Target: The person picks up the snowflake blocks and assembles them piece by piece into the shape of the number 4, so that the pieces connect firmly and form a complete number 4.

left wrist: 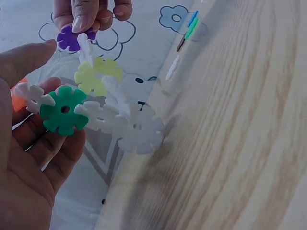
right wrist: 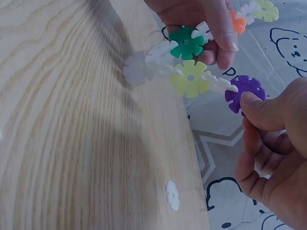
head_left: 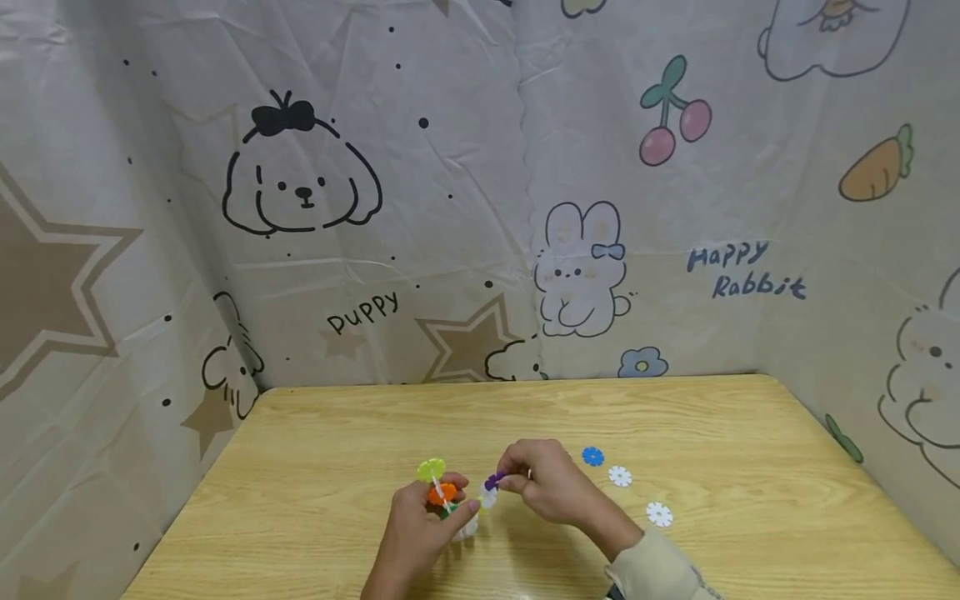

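My left hand (head_left: 420, 529) holds a linked assembly of plastic snowflake discs, its thumb and fingers around the middle. In the right wrist view this chain runs from a yellow-green disc (right wrist: 267, 10) past an orange disc (right wrist: 238, 22) to a green disc (right wrist: 187, 43). White discs (left wrist: 140, 132) form its other end, and a pale yellow disc (right wrist: 190, 78) branches off. Between thumb and fingers, my right hand (head_left: 555, 483) pinches a purple disc (right wrist: 234, 97), whose edge meets a white disc (right wrist: 218, 84) at the branch's tip. Part of the orange disc is hidden by the left hand.
Loose discs lie on the wooden table (head_left: 750, 467) right of the hands: a blue disc (head_left: 592, 456), a white disc (head_left: 619, 476) and a nearer white disc (head_left: 659, 514). A printed cloth (head_left: 450, 167) with cartoon animals hangs behind and beside the table.
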`<state>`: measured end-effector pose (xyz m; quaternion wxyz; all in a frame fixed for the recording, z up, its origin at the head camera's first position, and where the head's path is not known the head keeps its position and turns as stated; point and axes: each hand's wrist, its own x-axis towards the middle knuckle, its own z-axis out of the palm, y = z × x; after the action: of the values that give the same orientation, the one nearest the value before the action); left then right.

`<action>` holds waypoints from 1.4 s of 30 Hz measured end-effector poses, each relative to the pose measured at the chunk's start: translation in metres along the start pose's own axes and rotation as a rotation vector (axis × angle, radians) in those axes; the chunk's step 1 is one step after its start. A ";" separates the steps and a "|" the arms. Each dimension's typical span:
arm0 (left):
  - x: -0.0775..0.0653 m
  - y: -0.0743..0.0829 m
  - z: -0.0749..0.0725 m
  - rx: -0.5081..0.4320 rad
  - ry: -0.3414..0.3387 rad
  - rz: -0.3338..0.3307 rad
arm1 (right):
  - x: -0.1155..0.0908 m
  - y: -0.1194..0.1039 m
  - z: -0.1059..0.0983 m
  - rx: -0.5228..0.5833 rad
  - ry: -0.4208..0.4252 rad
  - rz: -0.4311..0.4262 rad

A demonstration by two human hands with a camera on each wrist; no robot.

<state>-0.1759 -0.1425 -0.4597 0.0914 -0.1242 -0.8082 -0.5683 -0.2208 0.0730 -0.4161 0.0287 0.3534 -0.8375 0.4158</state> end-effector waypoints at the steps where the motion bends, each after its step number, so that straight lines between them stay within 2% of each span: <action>1: 0.000 0.000 0.001 -0.010 0.009 0.004 | 0.000 -0.001 0.000 -0.006 0.000 -0.003; 7: 0.000 0.002 0.005 -0.089 0.109 0.072 | 0.001 -0.008 0.001 -0.039 0.001 -0.019; 12: 0.002 0.003 0.007 -0.102 0.159 0.134 | 0.003 -0.011 0.003 -0.047 0.005 -0.050; 17: 0.003 0.003 0.007 -0.098 0.166 0.165 | 0.004 -0.015 0.005 -0.041 0.012 -0.083; 25: 0.003 0.004 0.006 -0.146 0.129 0.233 | 0.007 -0.015 0.007 -0.047 0.016 -0.085; 29: 0.002 0.005 0.005 -0.147 0.134 0.209 | 0.008 -0.016 0.006 -0.051 0.008 -0.082; 34: 0.000 0.009 0.003 -0.162 0.162 0.118 | 0.007 -0.014 -0.001 -0.035 0.021 -0.048; 42: -0.001 0.010 0.000 -0.180 0.207 0.043 | 0.001 0.001 -0.012 -0.065 0.101 0.085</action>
<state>-0.1719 -0.1397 -0.4507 0.1749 -0.0899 -0.7375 -0.6461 -0.2249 0.0815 -0.4084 0.0646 0.2948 -0.8623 0.4067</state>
